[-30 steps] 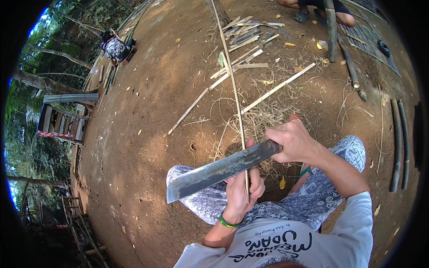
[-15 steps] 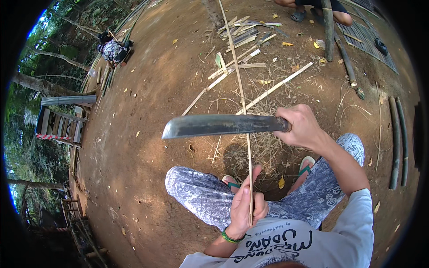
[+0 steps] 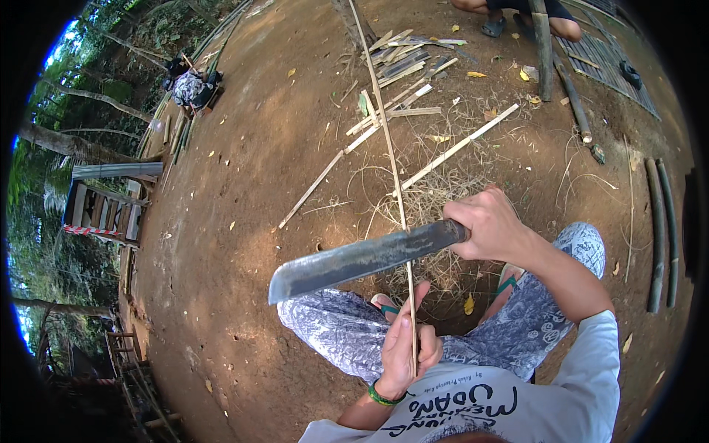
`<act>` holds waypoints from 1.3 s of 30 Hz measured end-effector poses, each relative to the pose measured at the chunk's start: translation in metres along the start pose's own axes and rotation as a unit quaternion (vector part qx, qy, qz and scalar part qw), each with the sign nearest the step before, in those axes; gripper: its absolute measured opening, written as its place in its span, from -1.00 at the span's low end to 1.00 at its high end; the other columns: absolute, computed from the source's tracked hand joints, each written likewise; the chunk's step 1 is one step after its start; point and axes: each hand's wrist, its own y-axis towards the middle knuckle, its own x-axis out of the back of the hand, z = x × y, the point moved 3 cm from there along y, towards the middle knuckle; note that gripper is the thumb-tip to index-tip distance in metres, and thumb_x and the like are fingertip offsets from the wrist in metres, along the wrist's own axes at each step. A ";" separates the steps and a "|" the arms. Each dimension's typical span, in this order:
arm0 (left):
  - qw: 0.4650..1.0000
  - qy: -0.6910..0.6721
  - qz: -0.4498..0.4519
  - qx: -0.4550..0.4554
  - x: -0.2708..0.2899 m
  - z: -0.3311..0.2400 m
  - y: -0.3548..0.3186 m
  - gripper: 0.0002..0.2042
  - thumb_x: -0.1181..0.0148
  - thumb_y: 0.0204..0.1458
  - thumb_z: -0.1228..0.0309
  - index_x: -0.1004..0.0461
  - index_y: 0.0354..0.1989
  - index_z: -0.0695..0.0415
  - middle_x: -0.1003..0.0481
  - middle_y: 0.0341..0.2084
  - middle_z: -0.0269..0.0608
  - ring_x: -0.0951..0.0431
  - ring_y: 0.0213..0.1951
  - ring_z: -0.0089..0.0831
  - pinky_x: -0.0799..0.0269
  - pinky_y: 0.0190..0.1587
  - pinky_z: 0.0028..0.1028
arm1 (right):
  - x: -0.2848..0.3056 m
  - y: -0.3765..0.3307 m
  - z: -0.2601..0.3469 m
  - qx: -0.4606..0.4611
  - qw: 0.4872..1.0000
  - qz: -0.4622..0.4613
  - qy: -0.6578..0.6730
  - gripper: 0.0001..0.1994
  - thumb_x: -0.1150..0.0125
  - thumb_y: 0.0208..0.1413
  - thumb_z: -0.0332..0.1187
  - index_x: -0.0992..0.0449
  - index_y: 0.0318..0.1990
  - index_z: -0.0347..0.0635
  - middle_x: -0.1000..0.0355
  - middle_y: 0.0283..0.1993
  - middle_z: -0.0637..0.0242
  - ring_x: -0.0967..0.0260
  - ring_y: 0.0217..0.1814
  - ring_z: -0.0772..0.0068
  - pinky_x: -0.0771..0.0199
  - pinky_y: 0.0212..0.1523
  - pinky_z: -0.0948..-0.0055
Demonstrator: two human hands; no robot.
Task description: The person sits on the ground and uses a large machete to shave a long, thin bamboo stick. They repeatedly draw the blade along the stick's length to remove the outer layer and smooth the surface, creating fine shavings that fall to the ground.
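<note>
In my right hand [image 3: 487, 225] is the handle of a machete [image 3: 354, 257]; its broad, worn blade points left and slants a little down. The blade lies across a long, thin bamboo strip [image 3: 389, 140], which runs from near my body up to the far ground. My left hand [image 3: 408, 343] grips the strip's near end, with the thumb along it, in front of my shirt. Just beyond the blade, a pile of fine curled shavings [image 3: 436, 203] covers the ground between my feet. The handle is mostly hidden by my right fingers.
Split bamboo pieces [image 3: 402, 59] lie heaped ahead, with a pale strip [image 3: 458, 148] nearer. Two dark poles [image 3: 659, 229] rest at the right. An upright post [image 3: 541, 52] stands at far right, near another person's legs [image 3: 509, 15]. A second person [image 3: 192, 87] crouches at far left.
My right hand has drawn the machete nearer to me along the strip, and the blade's tip has swung downward. My left hand keeps its grip.
</note>
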 end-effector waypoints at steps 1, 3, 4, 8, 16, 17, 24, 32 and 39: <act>1.000 -0.006 0.004 0.005 -0.001 -0.002 -0.001 -0.44 0.43 0.48 0.12 0.13 0.52 0.18 -0.11 -0.79 -0.38 -0.01 -0.82 -0.63 0.04 -0.74 -0.59 | 0.000 0.003 -0.009 -0.013 0.999 -0.032 0.010 -0.76 -0.38 -0.28 -0.28 -0.40 -0.55 -0.13 -0.40 -0.68 0.30 -0.43 -0.65 0.15 -0.35 -0.60 0.14; 1.000 -0.003 0.008 -0.003 0.002 -0.001 0.002 -0.44 0.43 0.48 0.12 0.13 0.52 0.17 -0.11 -0.79 -0.37 -0.01 -0.81 -0.63 0.03 -0.73 -0.59 | 0.000 0.001 -0.005 0.006 0.999 -0.037 0.010 -0.79 -0.35 -0.31 -0.34 -0.38 -0.56 -0.13 -0.33 -0.70 0.28 -0.36 -0.69 0.13 -0.29 -0.62 0.15; 1.000 -0.002 0.011 -0.009 0.002 -0.001 0.004 -0.44 0.43 0.47 0.12 0.12 0.52 0.17 -0.11 -0.78 -0.37 -0.01 -0.81 -0.63 0.03 -0.72 -0.59 | 0.002 0.000 -0.001 0.018 0.999 -0.040 0.008 -0.80 -0.33 -0.32 -0.37 -0.37 -0.56 -0.13 -0.30 -0.71 0.28 -0.32 -0.70 0.12 -0.26 -0.63 0.16; 0.999 -0.019 0.036 0.014 0.006 0.006 -0.011 -0.44 0.42 0.47 0.12 0.17 0.53 0.16 -0.11 -0.78 -0.37 -0.02 -0.81 -0.61 -0.02 -0.70 -0.57 | 0.000 0.005 -0.011 0.005 0.999 -0.036 0.027 -0.83 -0.33 -0.19 -0.31 -0.44 -0.59 -0.12 -0.33 -0.75 0.32 -0.36 -0.74 0.21 -0.31 -0.65 0.20; 0.999 -0.004 0.045 0.028 0.014 0.006 -0.021 -0.43 0.42 0.47 0.11 0.19 0.53 0.15 -0.10 -0.78 -0.38 -0.04 -0.79 -0.60 -0.03 -0.68 -0.56 | -0.004 -0.001 -0.008 0.027 1.000 -0.007 0.006 -0.81 -0.33 -0.32 -0.32 -0.40 -0.60 -0.09 -0.40 -0.70 0.30 -0.37 -0.72 0.17 -0.30 -0.64 0.15; 0.999 0.002 0.047 0.026 0.015 0.005 -0.020 -0.43 0.43 0.47 0.11 0.19 0.53 0.15 -0.10 -0.79 -0.38 -0.05 -0.80 -0.60 -0.03 -0.69 -0.56 | -0.003 0.002 -0.012 0.032 0.999 -0.006 0.003 -0.82 -0.33 -0.32 -0.32 -0.40 -0.60 -0.09 -0.40 -0.70 0.30 -0.37 -0.71 0.16 -0.31 -0.63 0.15; 0.995 -0.058 0.070 0.035 0.015 0.009 -0.038 -0.44 0.41 0.48 0.16 0.20 0.54 0.15 -0.11 -0.75 -0.37 -0.04 -0.75 -0.58 -0.04 -0.62 -0.54 | 0.009 0.009 -0.033 -0.017 0.999 -0.011 -0.025 -0.84 -0.35 -0.29 -0.33 -0.47 -0.56 -0.11 -0.39 -0.70 0.24 -0.42 -0.63 0.06 -0.36 -0.55 0.10; 0.994 -0.062 0.081 0.036 0.023 0.015 -0.059 -0.43 0.41 0.48 0.16 0.21 0.54 0.18 -0.12 -0.74 -0.36 -0.06 -0.73 -0.57 -0.07 -0.58 -0.52 | 0.015 0.015 -0.038 -0.026 0.999 -0.040 -0.001 -0.79 -0.34 -0.23 -0.36 -0.37 -0.59 -0.14 -0.31 -0.71 0.23 -0.31 -0.69 0.08 -0.24 -0.61 0.17; 0.991 -0.071 0.097 0.061 0.033 0.020 -0.065 -0.41 0.36 0.47 0.14 0.20 0.54 0.17 -0.11 -0.73 -0.37 -0.04 -0.70 -0.56 -0.10 -0.55 -0.49 | 0.023 0.022 -0.041 -0.090 0.996 -0.020 0.002 -0.84 -0.33 -0.20 -0.33 -0.47 -0.59 -0.15 -0.35 -0.74 0.24 -0.36 -0.69 0.11 -0.36 -0.56 0.16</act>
